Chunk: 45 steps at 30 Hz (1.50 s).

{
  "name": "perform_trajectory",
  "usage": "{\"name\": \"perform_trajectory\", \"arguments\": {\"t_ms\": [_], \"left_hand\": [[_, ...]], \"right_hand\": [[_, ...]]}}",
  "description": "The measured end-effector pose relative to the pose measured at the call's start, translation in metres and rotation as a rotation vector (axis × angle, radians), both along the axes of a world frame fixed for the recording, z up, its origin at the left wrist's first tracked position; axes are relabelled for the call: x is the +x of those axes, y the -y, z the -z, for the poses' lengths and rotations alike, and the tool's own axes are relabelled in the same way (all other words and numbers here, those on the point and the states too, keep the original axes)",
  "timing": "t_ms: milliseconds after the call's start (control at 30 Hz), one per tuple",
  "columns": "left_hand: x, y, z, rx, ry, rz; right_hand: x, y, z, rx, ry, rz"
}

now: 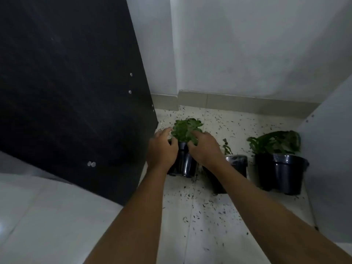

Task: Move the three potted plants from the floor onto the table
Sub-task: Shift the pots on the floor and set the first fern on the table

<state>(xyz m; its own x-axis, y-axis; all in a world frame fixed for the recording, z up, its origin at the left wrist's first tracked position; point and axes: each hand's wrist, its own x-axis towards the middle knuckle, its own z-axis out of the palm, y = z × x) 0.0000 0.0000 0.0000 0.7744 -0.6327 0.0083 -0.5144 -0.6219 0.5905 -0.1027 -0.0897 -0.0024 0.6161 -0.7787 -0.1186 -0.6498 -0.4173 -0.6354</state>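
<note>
We see two bare forearms reaching into the frame from the bottom edge, long and lean, widening toward the elbows, which are cut off by the frame. No sleeves show; whatever is worn on the upper body ends out of sight. We find no watch, bracelet or band at either wrist, and no glove. The left hand [162, 147] shows its back to us, knuckles rounded, thumb visible on the inner side. The right hand [204, 147] also shows its back, fingers partly hidden by leaves. Rings, if any, are too blurred to tell.
</note>
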Motion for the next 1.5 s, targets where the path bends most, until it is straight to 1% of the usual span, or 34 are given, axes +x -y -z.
{"name": "perform_trajectory", "arguments": {"t_ms": [100, 200, 267, 300, 467, 600, 667, 800, 933, 1033, 1133, 1267, 1433, 1500], "left_hand": [[0.001, 0.011, 0.008, -0.009, -0.279, -0.155], [0.007, 0.017, 0.018, 0.022, -0.543, -0.235], [0.01, 0.016, 0.025, 0.006, -0.663, -0.254], [0.01, 0.015, 0.029, -0.025, -0.687, -0.262], [0.014, 0.012, 0.04, -0.079, -0.709, -0.295], [0.012, 0.007, 0.042, -0.072, -0.673, -0.316], [0.013, 0.004, 0.04, -0.053, -0.683, -0.327], [0.016, -0.004, 0.031, -0.047, -0.819, -0.39], [0.014, -0.016, 0.023, -0.113, -0.949, -0.434], [0.011, -0.021, 0.021, -0.145, -0.982, -0.435], [0.012, -0.019, 0.022, -0.203, -0.935, -0.45], [0.017, -0.019, 0.027, -0.27, -0.903, -0.405], [0.024, -0.021, 0.039, -0.245, -0.838, -0.39], [0.024, -0.023, 0.043, -0.193, -0.745, -0.373]], "right_hand": [[0.007, 0.0, 0.007, 0.07, 0.092, 0.097], [0.013, -0.008, 0.016, 0.153, 0.074, 0.122], [0.012, -0.012, 0.022, 0.193, 0.071, 0.148], [0.012, -0.014, 0.025, 0.223, 0.088, 0.169], [0.014, -0.027, 0.029, 0.343, 0.255, 0.311], [0.02, -0.029, 0.028, 0.487, 0.389, 0.554], [0.021, -0.03, 0.03, 0.506, 0.394, 0.629], [0.021, -0.035, 0.029, 0.633, 0.349, 0.701], [0.023, -0.034, 0.024, 0.623, 0.292, 0.624], [0.022, -0.035, 0.027, 0.639, 0.309, 0.645], [0.019, -0.034, 0.032, 0.649, 0.312, 0.648], [0.02, -0.037, 0.041, 0.653, 0.335, 0.589], [0.022, -0.039, 0.053, 0.58, 0.355, 0.486], [0.021, -0.042, 0.057, 0.573, 0.335, 0.446]]}}
